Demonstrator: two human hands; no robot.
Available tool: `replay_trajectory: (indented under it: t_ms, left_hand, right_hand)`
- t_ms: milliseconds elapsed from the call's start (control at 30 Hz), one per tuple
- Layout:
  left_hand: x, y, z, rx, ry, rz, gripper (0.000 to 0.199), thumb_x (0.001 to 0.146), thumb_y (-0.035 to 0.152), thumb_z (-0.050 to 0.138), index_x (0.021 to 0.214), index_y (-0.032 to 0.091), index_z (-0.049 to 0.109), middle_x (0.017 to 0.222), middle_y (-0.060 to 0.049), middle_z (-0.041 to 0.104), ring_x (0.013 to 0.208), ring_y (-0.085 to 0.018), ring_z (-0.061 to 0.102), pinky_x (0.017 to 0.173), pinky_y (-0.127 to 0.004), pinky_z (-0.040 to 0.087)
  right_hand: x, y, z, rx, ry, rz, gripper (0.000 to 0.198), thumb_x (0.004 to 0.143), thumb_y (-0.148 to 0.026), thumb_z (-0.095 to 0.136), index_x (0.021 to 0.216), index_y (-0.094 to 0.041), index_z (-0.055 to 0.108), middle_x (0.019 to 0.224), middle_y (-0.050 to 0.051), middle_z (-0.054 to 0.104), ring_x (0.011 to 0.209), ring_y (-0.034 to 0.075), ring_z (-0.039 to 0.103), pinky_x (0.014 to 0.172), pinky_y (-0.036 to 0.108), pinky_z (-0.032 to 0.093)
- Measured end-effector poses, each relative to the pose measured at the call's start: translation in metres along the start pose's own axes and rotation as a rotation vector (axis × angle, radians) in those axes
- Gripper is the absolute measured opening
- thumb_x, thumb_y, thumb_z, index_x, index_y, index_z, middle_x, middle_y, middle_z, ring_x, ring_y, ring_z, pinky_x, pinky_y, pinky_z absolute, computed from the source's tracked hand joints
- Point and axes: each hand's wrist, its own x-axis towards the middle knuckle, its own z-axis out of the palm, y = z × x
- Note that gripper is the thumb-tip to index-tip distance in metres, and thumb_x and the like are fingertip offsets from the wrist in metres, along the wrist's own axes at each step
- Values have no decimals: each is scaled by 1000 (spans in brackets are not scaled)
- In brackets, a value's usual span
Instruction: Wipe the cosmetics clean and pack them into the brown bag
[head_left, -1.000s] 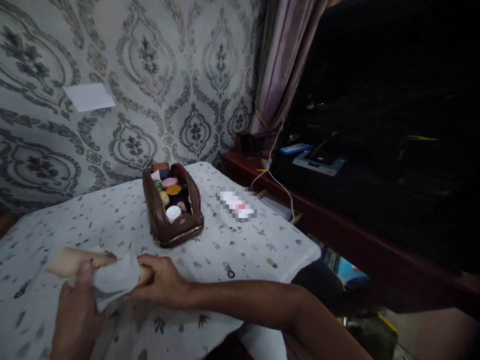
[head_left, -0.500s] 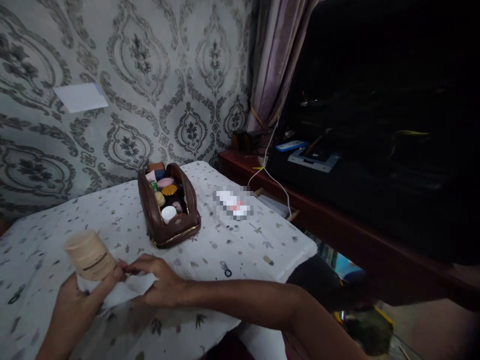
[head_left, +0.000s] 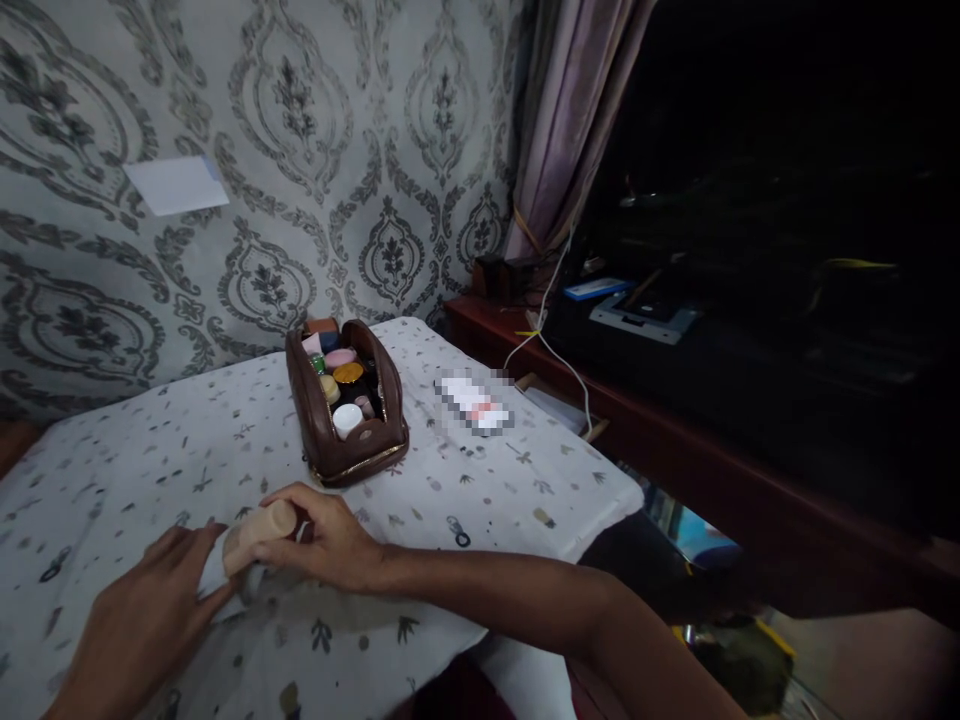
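Between my two hands lies a beige cosmetic bottle [head_left: 251, 535], tipped so that its capped end points right. A white cloth or tissue [head_left: 216, 572] covers its left end, and my left hand [head_left: 154, 595] is closed around that wrapped part. My right hand [head_left: 330, 540] grips the bottle near its cap, thumb in front and fingers behind. Just beyond the hands stands a brown toiletry bag [head_left: 349, 455], unzipped, with several jars and bottles inside. Among them are a white-lidded jar [head_left: 347, 420] and one with a gold lid [head_left: 348, 373].
A white patterned cloth [head_left: 450, 500] covers the table. A blurred-out white and red item [head_left: 476, 402] lies right of the bag. To the right are a dark red wooden stand [head_left: 480, 322], a large black screen [head_left: 750, 300] and a hanging white cable [head_left: 562, 365].
The bottle has turned from nearly upright to lying over, its end now pointing right. My right hand has moved from the cloth onto the bottle. The view has shifted slightly.
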Motion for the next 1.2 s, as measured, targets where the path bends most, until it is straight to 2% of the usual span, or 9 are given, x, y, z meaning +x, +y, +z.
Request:
replay_trajectory:
  t_ms: [100, 233, 333, 533, 667, 867, 1000, 1067, 1200]
  left_hand:
    - [0, 13, 1, 23, 60, 38, 40, 87, 48, 42, 104, 21, 66, 95, -13, 72, 92, -32, 69, 66, -38, 54]
    - [2, 32, 3, -27, 172, 99, 28, 83, 40, 46, 97, 24, 63, 94, -11, 72, 95, -32, 66, 67, -38, 52]
    - [4, 35, 2, -37, 157, 99, 24, 82, 36, 48, 96, 24, 63, 91, -10, 71, 90, -31, 65, 71, -38, 50]
    - [-1, 2, 10, -74, -10, 3, 31, 85, 48, 50, 93, 20, 63, 87, -10, 69, 85, -30, 63, 78, -40, 48]
    - [-11, -19, 21, -187, -43, -56, 30, 87, 42, 50, 103, 18, 60, 99, -9, 69, 94, -26, 62, 81, -34, 49]
    - [-14, -19, 23, -162, -33, -18, 25, 88, 37, 55, 103, 17, 58, 97, -10, 66, 93, -27, 60, 79, -36, 48]
    - [-13, -5, 17, -198, 2, 61, 33, 88, 47, 58, 103, 18, 58, 93, -9, 65, 89, -27, 61, 76, -37, 48]
    - [-11, 6, 17, -230, 28, 85, 29, 89, 45, 57, 103, 19, 59, 91, -7, 66, 85, -25, 61, 74, -36, 48]
    - [-3, 17, 18, -289, 20, 48, 23, 89, 39, 54, 101, 21, 60, 91, -6, 68, 84, -24, 64, 71, -35, 50]
  right_hand:
    - [-2, -2, 0, -50, -21, 6, 35, 76, -40, 79, 101, -20, 64, 89, -1, 65, 78, 13, 58, 70, 23, 49]
    - [-5, -5, 0, -153, -56, -9, 43, 71, -47, 82, 100, -21, 65, 86, -2, 66, 75, 13, 59, 71, 24, 49]
    - [-5, -6, -1, -155, -64, -23, 42, 73, -50, 79, 98, -19, 65, 86, -1, 66, 77, 14, 59, 72, 25, 48]
    - [1, -3, -4, -90, -71, 18, 35, 78, -41, 75, 102, -18, 65, 89, -1, 64, 78, 13, 57, 73, 25, 47]
    - [5, 1, -1, 70, -63, 94, 34, 79, -38, 73, 104, -18, 62, 88, -1, 63, 78, 13, 58, 71, 24, 47]
    - [7, -5, -4, 130, -75, 224, 34, 87, -50, 62, 103, -20, 63, 70, -2, 58, 55, 10, 52, 48, 21, 41]
    - [5, -10, -5, 19, -90, 160, 31, 92, -45, 55, 105, -18, 64, 74, -1, 58, 56, 10, 50, 52, 22, 42]
    - [3, -13, -5, -74, -118, 86, 27, 92, -39, 56, 105, -17, 65, 79, 0, 60, 64, 11, 52, 59, 23, 43]
    - [-1, -15, -6, -205, -134, 12, 23, 91, -33, 56, 105, -17, 66, 71, -3, 55, 62, 11, 49, 59, 22, 40]
